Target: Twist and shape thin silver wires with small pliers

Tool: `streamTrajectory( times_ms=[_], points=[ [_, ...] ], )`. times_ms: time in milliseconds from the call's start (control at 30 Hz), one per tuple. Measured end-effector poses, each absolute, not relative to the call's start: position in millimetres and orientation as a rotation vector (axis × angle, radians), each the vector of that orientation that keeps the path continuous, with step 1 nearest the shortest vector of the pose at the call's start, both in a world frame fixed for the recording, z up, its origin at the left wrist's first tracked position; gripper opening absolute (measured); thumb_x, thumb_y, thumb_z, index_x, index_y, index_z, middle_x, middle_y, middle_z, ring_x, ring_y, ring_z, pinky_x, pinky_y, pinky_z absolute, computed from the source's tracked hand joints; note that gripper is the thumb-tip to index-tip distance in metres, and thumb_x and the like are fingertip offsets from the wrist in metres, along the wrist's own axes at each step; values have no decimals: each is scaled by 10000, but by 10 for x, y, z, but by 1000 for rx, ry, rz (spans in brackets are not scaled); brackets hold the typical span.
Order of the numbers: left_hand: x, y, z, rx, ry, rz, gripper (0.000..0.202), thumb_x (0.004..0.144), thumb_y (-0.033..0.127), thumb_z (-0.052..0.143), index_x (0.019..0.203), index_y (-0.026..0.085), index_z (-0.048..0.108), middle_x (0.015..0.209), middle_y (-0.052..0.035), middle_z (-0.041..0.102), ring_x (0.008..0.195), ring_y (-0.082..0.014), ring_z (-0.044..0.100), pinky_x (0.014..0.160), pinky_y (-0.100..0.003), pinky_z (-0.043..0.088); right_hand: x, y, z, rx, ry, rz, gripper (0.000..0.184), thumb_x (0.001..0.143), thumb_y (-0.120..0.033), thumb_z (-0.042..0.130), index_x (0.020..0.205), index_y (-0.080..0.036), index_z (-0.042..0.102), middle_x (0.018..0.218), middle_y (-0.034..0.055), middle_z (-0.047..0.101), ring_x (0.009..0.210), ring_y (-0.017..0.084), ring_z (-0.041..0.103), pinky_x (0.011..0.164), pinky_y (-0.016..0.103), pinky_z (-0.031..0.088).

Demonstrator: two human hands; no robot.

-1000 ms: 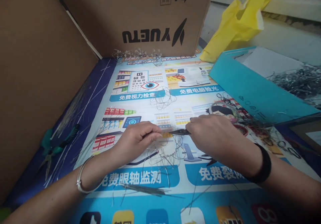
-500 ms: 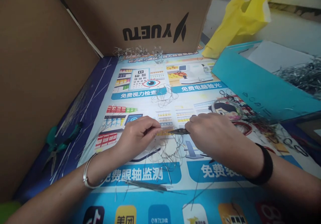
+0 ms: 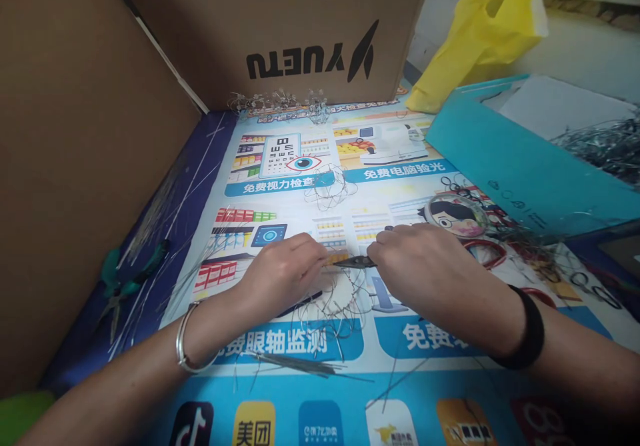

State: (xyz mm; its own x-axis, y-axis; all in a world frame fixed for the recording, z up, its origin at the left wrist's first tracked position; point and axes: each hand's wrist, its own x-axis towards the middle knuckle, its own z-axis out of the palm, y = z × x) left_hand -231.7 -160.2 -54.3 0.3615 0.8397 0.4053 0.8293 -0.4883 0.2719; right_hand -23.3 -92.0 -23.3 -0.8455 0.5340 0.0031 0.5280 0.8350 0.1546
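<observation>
My right hand (image 3: 415, 259) is closed around dark needle-nose pliers (image 3: 357, 262), whose jaws point left. The jaw tips come close to the fingertips of my left hand (image 3: 287, 269). That hand is pinched shut at the jaws; a thin wire seems to be between its fingers, though most of it is hidden. Below the pliers lies a ring of bent thin wire (image 3: 343, 306) on the printed sheet. A bundle of straight wires (image 3: 297, 365) rests nearer to me. Farther off sits a second bent wire ring (image 3: 330, 186).
Green-handled pliers (image 3: 125, 279) and loose wires lie at left by a cardboard box (image 3: 210, 39). Several wire pieces (image 3: 280, 103) stand at the back. A teal box (image 3: 530, 159) holds tangled wire at right, near a yellow bag (image 3: 480, 39) and a tape roll (image 3: 487, 256).
My left hand has turned over slightly and its fingers have closed in nearer to the plier tips. The pliers stay almost where they were. The view has shifted a little.
</observation>
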Motion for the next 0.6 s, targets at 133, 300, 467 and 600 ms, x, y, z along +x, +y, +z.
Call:
streamTrajectory(
  times_ms=[133, 300, 467, 600],
  points=[
    [-2328, -1622, -551, 2599, 1536, 704, 162, 893, 221, 493, 872, 141, 632, 741, -44, 643, 697, -150, 614, 611, -256, 504, -232, -913, -249, 854, 2980, 239, 184, 749, -76, 470, 624, -175, 560, 611, 61, 600, 537, 166, 513, 512, 313, 130],
    [-2323, -1607, -527, 2571, 1562, 792, 145, 893, 184, 492, 844, 149, 624, 734, -33, 654, 673, -138, 615, 593, -245, 496, -227, -897, -269, 848, 2969, 226, 194, 751, -69, 461, 621, -173, 562, 612, 61, 604, 536, 178, 532, 508, 307, 110],
    [-2308, -1586, -524, 2476, 1542, 971, 90, 880, 166, 517, 859, 166, 604, 755, -25, 675, 709, -132, 623, 642, -256, 501, -244, -900, -262, 862, 2941, 199, 187, 749, -62, 472, 628, -163, 572, 619, 66, 610, 529, 173, 537, 496, 300, 125],
    [-2308, -1593, -577, 2401, 1467, 1074, 76, 885, 152, 509, 914, 171, 577, 808, -34, 669, 743, -125, 623, 646, -244, 507, -255, -911, -292, 870, 2948, 227, 181, 746, -58, 476, 631, -158, 574, 622, 73, 612, 519, 165, 520, 485, 304, 127]
  ],
)
